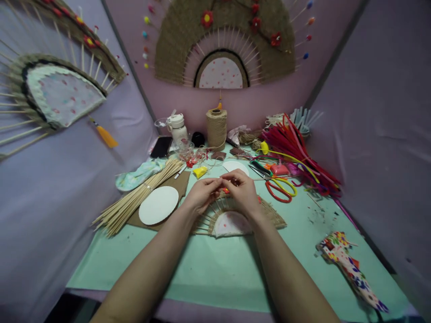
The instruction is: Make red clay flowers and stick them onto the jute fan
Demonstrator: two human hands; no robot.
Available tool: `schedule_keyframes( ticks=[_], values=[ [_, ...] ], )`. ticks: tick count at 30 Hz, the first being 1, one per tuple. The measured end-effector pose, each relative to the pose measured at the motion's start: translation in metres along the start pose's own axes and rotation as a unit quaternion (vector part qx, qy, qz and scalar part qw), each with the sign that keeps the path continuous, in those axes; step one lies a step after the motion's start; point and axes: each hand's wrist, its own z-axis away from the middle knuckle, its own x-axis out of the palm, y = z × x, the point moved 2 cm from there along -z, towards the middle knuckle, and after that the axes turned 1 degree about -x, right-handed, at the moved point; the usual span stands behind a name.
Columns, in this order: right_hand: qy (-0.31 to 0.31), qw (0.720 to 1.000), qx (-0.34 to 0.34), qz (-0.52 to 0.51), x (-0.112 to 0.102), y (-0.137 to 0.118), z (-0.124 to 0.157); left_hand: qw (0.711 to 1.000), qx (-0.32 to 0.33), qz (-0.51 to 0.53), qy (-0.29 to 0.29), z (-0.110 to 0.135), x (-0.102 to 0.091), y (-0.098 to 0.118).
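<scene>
A half-round fan of skewers and woven jute (235, 220) lies on the mint-green table cover (215, 269) in front of me. Both hands hover over its far edge. My left hand (201, 194) is closed in a pinch, and my right hand (243, 190) is pinched too. Their fingertips meet above the fan on something thin, maybe a strand of twine, too small to name. A small red piece shows under the right hand.
A bundle of bamboo skewers (141, 197) and a white disc (158, 205) on brown card lie at the left. A jute spool (216, 128), white bottle (177, 128) and phone (161, 146) stand behind. Scissors (281, 187) and red pipe cleaners (299, 150) are right; patterned paper (350, 267) near right.
</scene>
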Motion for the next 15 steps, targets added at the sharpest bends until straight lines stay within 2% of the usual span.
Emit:
schedule_keyframes(
  ticks=[3, 6, 9, 12, 15],
  values=[
    [-0.052, 0.995, -0.06, 0.057, 0.009, -0.008, 0.007, 0.995, -0.028, 0.095, 0.015, 0.011, -0.009, -0.008],
    [-0.118, 0.991, -0.058, 0.039, 0.016, -0.016, 0.012, 0.984, -0.043, 0.166, 0.04, 0.017, -0.02, -0.013],
    [-0.141, 0.989, 0.012, -0.038, 0.018, -0.018, 0.014, 0.974, -0.046, 0.213, 0.066, 0.022, -0.028, -0.015],
    [-0.105, 0.982, 0.107, -0.115, 0.018, -0.012, 0.014, 0.966, -0.055, 0.242, 0.073, 0.027, -0.03, -0.015],
    [-0.065, 0.978, 0.157, -0.123, 0.016, -0.006, 0.014, 0.962, -0.064, 0.26, 0.057, 0.032, -0.027, -0.013]
  ],
)
